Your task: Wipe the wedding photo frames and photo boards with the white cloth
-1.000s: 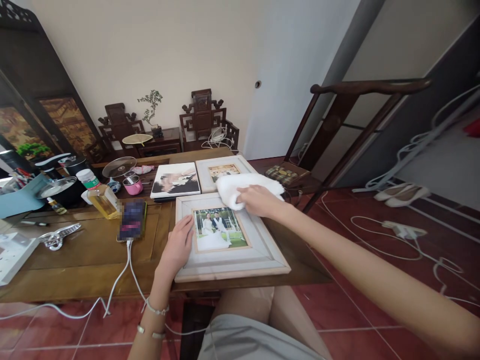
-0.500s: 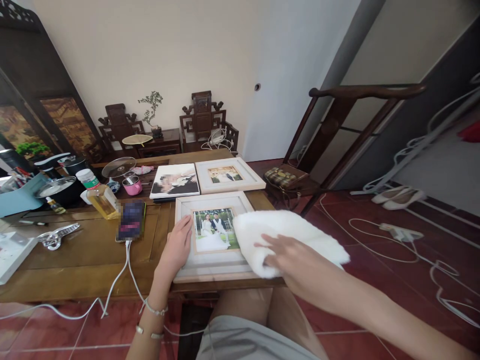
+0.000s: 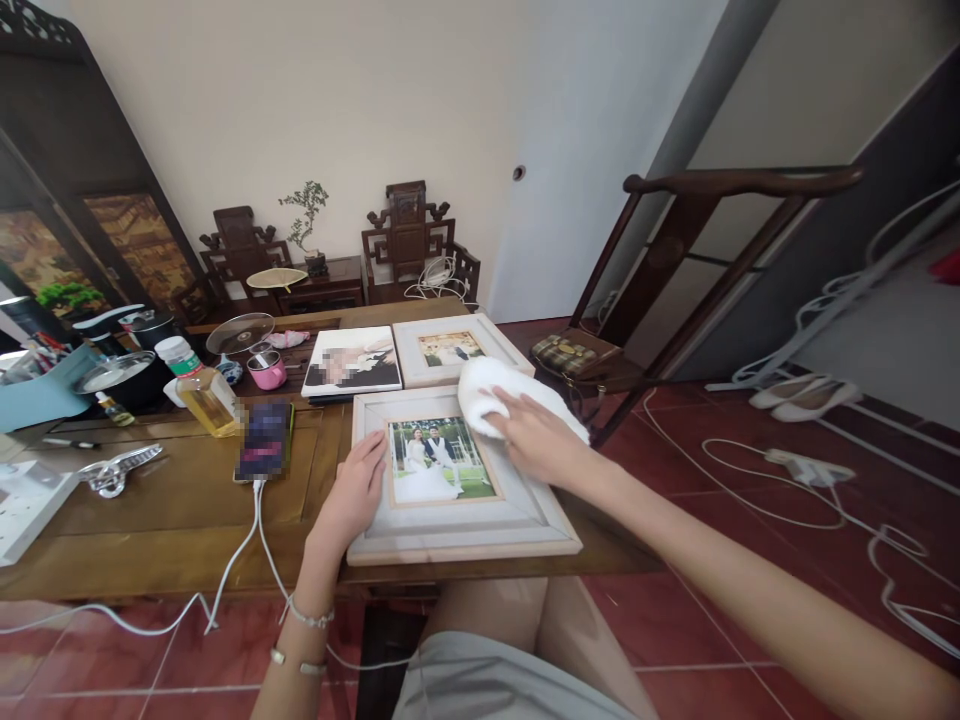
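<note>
A pale wooden picture frame [image 3: 480, 520] with a wedding photo lies flat at the near edge of the wooden table [image 3: 165, 520]. My left hand [image 3: 352, 495] rests flat on the frame's left border, fingers stretched out. My right hand [image 3: 536, 440] presses a white fluffy cloth [image 3: 484, 385] onto the frame's upper right corner, fingers laid over the cloth. Behind it lie a second, smaller pale frame [image 3: 450, 350] and a white photo print [image 3: 352, 362].
A phone [image 3: 264, 440] on a white cable lies left of the frame, next to a bottle of yellow liquid [image 3: 199, 392], a pink cup [image 3: 266, 370] and dark pots. A dark wooden chair [image 3: 675, 270] stands to the right; cables and a power strip [image 3: 806, 465] lie on the red tiled floor.
My right hand swept the cloth from the frame's top down its right side to the near corner, then back up to the upper right corner. My left hand stayed put.
</note>
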### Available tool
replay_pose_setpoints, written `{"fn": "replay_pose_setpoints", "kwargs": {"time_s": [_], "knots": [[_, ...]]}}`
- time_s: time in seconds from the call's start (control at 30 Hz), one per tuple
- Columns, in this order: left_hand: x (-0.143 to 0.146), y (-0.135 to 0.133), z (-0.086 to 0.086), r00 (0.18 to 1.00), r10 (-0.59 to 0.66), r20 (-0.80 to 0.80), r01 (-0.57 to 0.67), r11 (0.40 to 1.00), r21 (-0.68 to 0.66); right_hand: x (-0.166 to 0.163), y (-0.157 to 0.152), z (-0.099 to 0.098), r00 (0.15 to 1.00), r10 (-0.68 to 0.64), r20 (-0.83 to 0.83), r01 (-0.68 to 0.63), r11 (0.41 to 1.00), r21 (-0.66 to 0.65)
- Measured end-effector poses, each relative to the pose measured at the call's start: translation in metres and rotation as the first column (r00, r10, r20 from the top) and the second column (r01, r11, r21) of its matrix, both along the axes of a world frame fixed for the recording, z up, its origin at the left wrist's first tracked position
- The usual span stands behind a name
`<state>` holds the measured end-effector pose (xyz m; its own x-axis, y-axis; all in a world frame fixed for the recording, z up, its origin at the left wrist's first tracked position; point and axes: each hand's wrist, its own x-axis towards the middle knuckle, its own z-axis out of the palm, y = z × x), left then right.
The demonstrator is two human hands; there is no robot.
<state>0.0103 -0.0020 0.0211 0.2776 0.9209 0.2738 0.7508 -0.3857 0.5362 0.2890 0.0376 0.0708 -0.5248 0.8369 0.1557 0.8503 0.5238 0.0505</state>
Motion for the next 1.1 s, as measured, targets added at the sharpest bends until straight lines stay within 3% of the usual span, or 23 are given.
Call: {"fn": "replay_pose_setpoints", "kwargs": {"time_s": [0.1, 0.2, 0.37, 0.5, 0.63, 0.77, 1.0, 1.1], "knots": [[0.000, 0.001, -0.001, 1.000, 0.003, 0.007, -0.003, 1.000, 0.004, -0.006, 0.029, -0.006, 0.999, 0.022, 0.032, -0.023, 0.999, 0.044], [0.001, 0.001, -0.002, 1.000, 0.017, 0.020, -0.018, 1.000, 0.013, -0.011, 0.028, -0.007, 0.994, 0.092, 0.068, -0.094, 0.995, 0.032], [0.003, 0.002, -0.004, 0.999, 0.039, 0.023, -0.040, 0.999, 0.025, -0.009, -0.030, 0.006, 0.980, 0.164, 0.108, -0.157, 0.985, -0.075], [0.002, 0.003, -0.005, 0.999, 0.047, 0.027, -0.048, 0.998, 0.030, 0.001, -0.084, 0.019, 0.984, 0.172, 0.049, -0.159, 0.967, -0.200], [0.002, 0.004, -0.008, 0.998, 0.041, 0.042, -0.043, 0.997, 0.063, -0.001, -0.113, 0.022, 0.991, 0.130, 0.020, -0.118, 0.947, -0.297], [0.004, 0.004, -0.009, 0.998, 0.056, 0.043, -0.059, 0.996, 0.074, -0.024, -0.118, 0.021, 0.993, 0.113, 0.029, -0.096, 0.933, -0.347], [0.004, 0.004, -0.006, 0.997, 0.057, 0.059, -0.062, 0.994, 0.088, -0.085, -0.111, 0.019, 0.943, 0.326, -0.068, -0.329, 0.879, -0.344], [0.003, 0.004, -0.004, 0.996, 0.044, 0.079, -0.051, 0.994, 0.092, -0.095, -0.111, 0.018, 0.935, 0.347, -0.074, -0.351, 0.873, -0.338]]}}
